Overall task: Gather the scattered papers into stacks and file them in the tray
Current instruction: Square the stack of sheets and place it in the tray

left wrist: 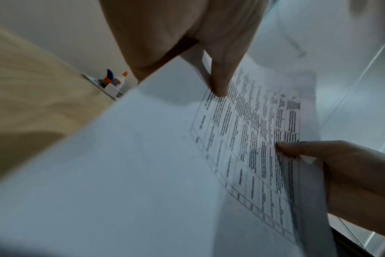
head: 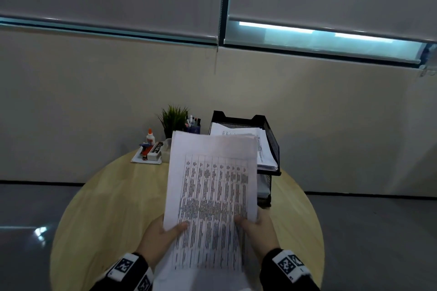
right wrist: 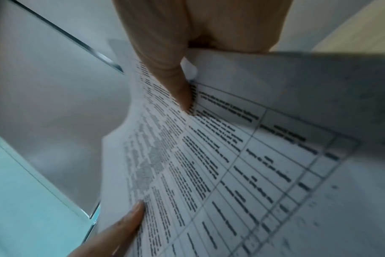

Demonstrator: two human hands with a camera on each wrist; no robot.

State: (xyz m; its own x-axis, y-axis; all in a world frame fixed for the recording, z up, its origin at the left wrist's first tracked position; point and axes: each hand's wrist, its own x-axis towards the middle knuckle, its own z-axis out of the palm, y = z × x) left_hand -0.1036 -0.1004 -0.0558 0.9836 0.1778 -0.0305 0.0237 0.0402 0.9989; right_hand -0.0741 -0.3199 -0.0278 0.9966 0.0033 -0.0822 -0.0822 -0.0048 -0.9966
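Table text on papers (head: 212,196) blurred, probably unreadable; fingers underneath hidden

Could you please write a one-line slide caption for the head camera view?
Both hands, left hand and right hand, hold a paper stack above the round table, before the tray.

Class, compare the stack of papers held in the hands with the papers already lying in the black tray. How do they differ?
The held stack is lifted above the table, gripped by the left hand and right hand; the filed papers rest in the black tray. The held stack is nearer the camera; the filed papers sit farther back. Both are white printed sheets.
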